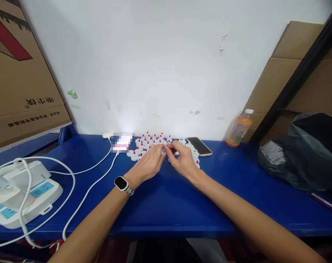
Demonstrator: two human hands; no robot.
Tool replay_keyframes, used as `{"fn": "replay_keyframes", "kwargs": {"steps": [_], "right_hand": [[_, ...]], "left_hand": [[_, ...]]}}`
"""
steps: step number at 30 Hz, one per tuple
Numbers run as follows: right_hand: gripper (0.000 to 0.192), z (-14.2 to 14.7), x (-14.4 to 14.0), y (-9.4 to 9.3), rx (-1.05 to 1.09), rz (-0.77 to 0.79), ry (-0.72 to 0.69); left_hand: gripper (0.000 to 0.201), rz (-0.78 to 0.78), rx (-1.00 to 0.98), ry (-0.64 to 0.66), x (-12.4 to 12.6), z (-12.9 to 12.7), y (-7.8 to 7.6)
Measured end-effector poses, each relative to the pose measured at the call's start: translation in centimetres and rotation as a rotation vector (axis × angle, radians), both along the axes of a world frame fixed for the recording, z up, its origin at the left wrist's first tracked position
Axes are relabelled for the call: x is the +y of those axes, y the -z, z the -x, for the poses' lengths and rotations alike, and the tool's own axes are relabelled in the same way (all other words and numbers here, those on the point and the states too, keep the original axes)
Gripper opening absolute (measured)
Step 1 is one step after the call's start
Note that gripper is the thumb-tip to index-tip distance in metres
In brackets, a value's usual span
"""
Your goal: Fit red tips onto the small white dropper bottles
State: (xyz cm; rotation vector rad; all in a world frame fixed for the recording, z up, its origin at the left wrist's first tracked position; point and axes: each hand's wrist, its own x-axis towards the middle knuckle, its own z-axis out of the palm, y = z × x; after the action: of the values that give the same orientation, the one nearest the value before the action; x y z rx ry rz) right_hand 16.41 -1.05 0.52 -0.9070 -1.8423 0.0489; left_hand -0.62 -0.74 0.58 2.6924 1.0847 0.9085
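Note:
My left hand (150, 160) and my right hand (182, 157) meet over the middle of the blue table, their fingertips close together. Between them a bit of a white cap (163, 150) shows, gripped by my left fingers. My right thumb and forefinger pinch at its top, where the fingers hide any small part they hold. Behind and left of my hands stand many white caps with red tips (144, 143), packed close together. More white caps (195, 153) lie to the right, partly covered by my right hand; at least one has a red tip.
A phone (200, 146) lies behind my right hand. A lit, blurred-out device (121, 143) on a white cable stands left. A power strip (45, 191) with looping cables fills the left side. An orange drink bottle (239, 128) and a dark plastic bag (305, 153) are right.

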Motion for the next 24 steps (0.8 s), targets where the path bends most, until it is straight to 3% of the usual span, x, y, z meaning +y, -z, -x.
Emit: {"fn": "replay_keyframes", "kwargs": {"steps": [5,12,14,19,24], "right_hand": [[0.021,0.1,-0.2,-0.2,0.026,0.023,-0.034],[0.017,-1.2,0.6,-1.5,0.206,0.350,-0.161],[0.014,-2.0,0.7,-1.6,0.124,0.394,-0.187],[0.006,-3.5,0.7,-1.4,-0.236,0.463,-0.259],[0.007,-3.7,1.2,-0.8,-0.471,0.305,-0.126]], "left_hand": [[0.024,0.019,0.002,-0.005,0.0,-0.1,-0.1],[0.043,0.097,-0.087,0.013,0.3,0.0,0.0],[0.052,0.118,-0.029,-0.012,0.7,0.7,-0.3],[0.045,0.057,-0.020,-0.079,1.6,2.1,-1.3],[0.045,0.027,0.006,-0.040,1.4,1.3,-1.3]]}}
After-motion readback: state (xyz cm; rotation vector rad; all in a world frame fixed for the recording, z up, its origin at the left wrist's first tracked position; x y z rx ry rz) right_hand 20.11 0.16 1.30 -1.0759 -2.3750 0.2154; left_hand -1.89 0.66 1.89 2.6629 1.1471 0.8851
